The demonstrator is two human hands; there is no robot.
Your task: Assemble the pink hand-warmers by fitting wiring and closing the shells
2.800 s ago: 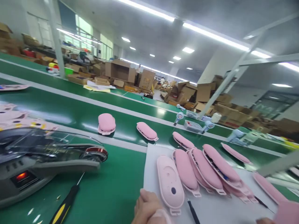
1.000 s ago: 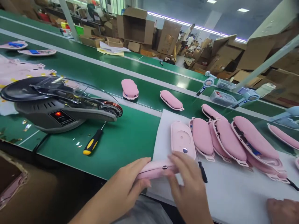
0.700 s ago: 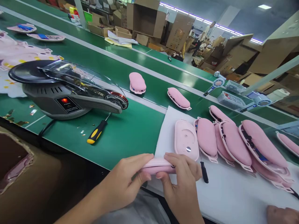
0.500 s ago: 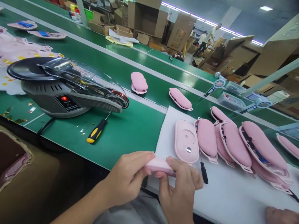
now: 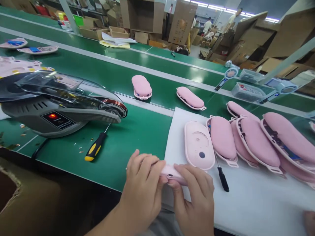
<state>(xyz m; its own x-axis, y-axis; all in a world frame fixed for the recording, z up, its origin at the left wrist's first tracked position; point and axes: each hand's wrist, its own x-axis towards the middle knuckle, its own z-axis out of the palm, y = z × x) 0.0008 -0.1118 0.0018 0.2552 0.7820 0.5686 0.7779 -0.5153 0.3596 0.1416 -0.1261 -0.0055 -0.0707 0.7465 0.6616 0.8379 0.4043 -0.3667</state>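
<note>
Between both hands I hold a pink plastic case (image 5: 172, 173) edge-on, with a small dark port slot facing me. My left hand (image 5: 145, 180) grips its left end, fingers over the top and thumb below. On its right end, my right hand (image 5: 194, 193) pinches it the same way. Just beyond lies a flat pink shell (image 5: 199, 144) with a curved recess and a dark round spot, on the white sheet (image 5: 256, 200). A black-handled screwdriver (image 5: 222, 178) rests to the right of my right hand.
Several partly open pink cases (image 5: 223, 137) lie along the right. Two more, a pink case (image 5: 142, 86) and its neighbour (image 5: 190, 97), sit further back on the green bench. A grey tape dispenser (image 5: 61, 114) and a yellow-black screwdriver (image 5: 95, 147) are at left. Another person's hand (image 5: 309, 221) shows at lower right.
The held case has turned so its port slot now shows. My left-hand fingers have shifted further over its top. The view has tilted and moved slightly.
</note>
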